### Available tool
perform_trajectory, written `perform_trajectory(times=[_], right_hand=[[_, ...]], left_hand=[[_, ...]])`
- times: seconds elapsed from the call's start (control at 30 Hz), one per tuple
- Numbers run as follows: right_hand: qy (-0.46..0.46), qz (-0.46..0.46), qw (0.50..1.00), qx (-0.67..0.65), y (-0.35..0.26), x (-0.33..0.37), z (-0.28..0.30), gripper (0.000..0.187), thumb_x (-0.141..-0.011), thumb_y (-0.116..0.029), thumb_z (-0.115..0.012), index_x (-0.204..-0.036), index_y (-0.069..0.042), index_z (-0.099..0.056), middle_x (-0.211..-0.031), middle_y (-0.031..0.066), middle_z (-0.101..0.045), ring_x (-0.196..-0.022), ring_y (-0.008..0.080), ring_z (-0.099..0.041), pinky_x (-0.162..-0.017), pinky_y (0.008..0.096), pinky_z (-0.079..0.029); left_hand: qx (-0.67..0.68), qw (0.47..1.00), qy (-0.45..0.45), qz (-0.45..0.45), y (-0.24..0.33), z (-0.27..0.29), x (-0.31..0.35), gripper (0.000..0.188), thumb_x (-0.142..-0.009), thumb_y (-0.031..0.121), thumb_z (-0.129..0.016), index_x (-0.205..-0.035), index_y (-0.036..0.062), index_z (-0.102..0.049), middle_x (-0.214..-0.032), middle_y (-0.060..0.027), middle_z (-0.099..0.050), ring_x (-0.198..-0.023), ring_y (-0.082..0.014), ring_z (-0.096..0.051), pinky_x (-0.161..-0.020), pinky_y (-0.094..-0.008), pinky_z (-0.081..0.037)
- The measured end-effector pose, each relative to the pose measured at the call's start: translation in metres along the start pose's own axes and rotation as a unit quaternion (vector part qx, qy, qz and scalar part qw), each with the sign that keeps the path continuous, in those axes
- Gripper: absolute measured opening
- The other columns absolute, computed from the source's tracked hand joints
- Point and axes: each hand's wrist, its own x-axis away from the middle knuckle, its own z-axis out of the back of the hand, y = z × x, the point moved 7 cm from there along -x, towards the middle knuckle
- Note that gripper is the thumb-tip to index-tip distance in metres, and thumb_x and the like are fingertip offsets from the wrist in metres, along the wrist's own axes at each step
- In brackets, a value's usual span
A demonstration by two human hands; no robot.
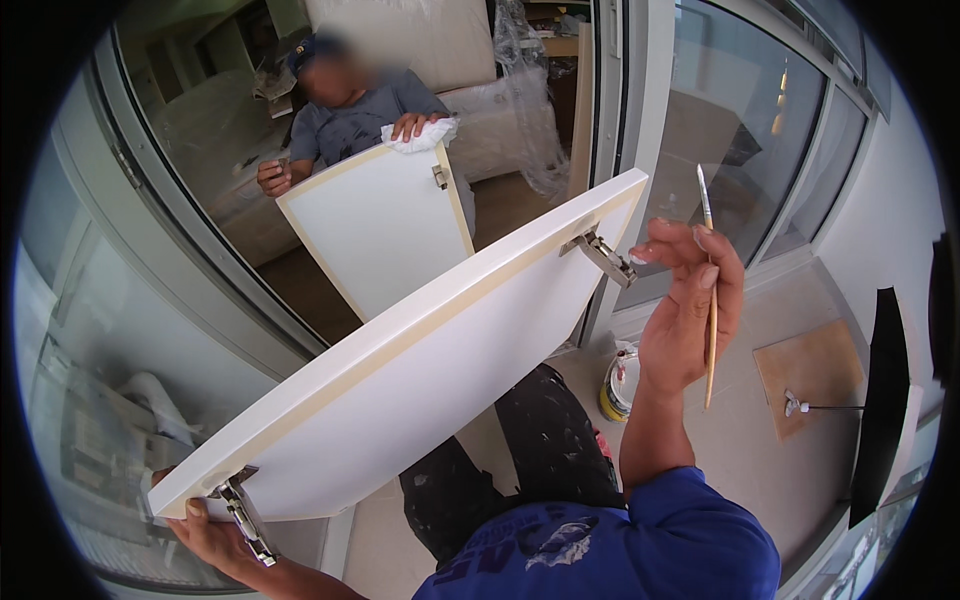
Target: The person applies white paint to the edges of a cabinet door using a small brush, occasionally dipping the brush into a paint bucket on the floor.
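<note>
A white cabinet door (430, 390) slants across the middle, its edges bordered with beige masking tape (400, 360). My left hand (208, 535) is shut on its lower left corner, beside a metal hinge (245, 515). Some of those fingers are hidden behind the panel. A second metal hinge (603, 256) sticks out near the upper right end. Just right of it, my right hand (690, 310) holds a thin paintbrush (712, 340) with a wooden handle, bristles upward. White smears mark its fingertips, which are close to the hinge; I cannot tell whether they touch.
Beyond the door frame, a person (370, 110) holds another taped cabinet door (390, 230) and a white cloth (420, 135). A paint can (620, 388) stands by my leg. To the right are a brown board (810, 375) on the floor and a black panel (882, 410). Glass doors (750, 130) surround the space.
</note>
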Motion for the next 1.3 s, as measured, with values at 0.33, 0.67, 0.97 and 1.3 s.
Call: perform_trajectory(times=[0.33, 0.67, 0.97, 1.3], right_hand=[[-0.21, 0.082, 0.95, 0.218, 0.005, -0.02, -0.075, 0.024, -0.102, -0.014, -0.047, -0.118, -0.002, -0.06, -0.113, 0.0152, -0.067, -0.097, 0.0246, -0.069, -0.11, 0.0498, -0.031], [-0.257, 0.135, 0.925, 0.244, -0.009, -0.013, -0.095, 0.031, -0.104, -0.023, -0.044, -0.117, 0.001, -0.058, -0.104, 0.0163, -0.071, -0.106, 0.0285, -0.067, -0.113, 0.0506, -0.028], [-0.29, 0.113, 0.933, 0.182, -0.017, 0.001, -0.11, 0.046, -0.106, -0.043, -0.035, -0.126, -0.003, -0.048, -0.095, 0.0148, -0.074, -0.12, 0.0302, -0.059, -0.112, 0.0488, -0.032], [-0.329, 0.071, 0.936, 0.102, -0.032, 0.005, -0.131, 0.045, -0.106, -0.04, -0.038, -0.126, -0.001, -0.05, -0.102, 0.0179, -0.071, -0.115, 0.0335, -0.061, -0.103, 0.0472, -0.041]], left_hand=[[-0.019, 0.998, 0.051, 0.014, 0.003, 0.002, 0.01, 0.073, -0.068, 0.038, -0.087, -0.115, -0.0052, -0.052, -0.1, -0.0094, -0.052, -0.097, -0.02, -0.054, -0.09, -0.0317, -0.041], [0.042, 0.997, -0.063, 0.003, -0.036, 0.046, 0.006, 0.073, -0.08, 0.026, -0.08, -0.134, -0.0095, -0.045, -0.124, -0.0155, -0.054, -0.115, -0.0238, -0.052, -0.103, -0.0362, -0.037], [-0.02, 1.0, -0.016, 0.009, -0.019, 0.026, 0.002, 0.088, -0.07, 0.042, -0.086, -0.129, -0.0094, -0.046, -0.109, -0.0128, -0.053, -0.102, -0.0211, -0.053, -0.09, -0.0327, -0.04], [-0.02, 1.0, -0.015, 0.008, -0.017, 0.02, 0.006, 0.076, -0.072, 0.037, -0.084, -0.122, -0.0082, -0.05, -0.106, -0.0112, -0.052, -0.1, -0.0191, -0.052, -0.09, -0.0298, -0.038]])
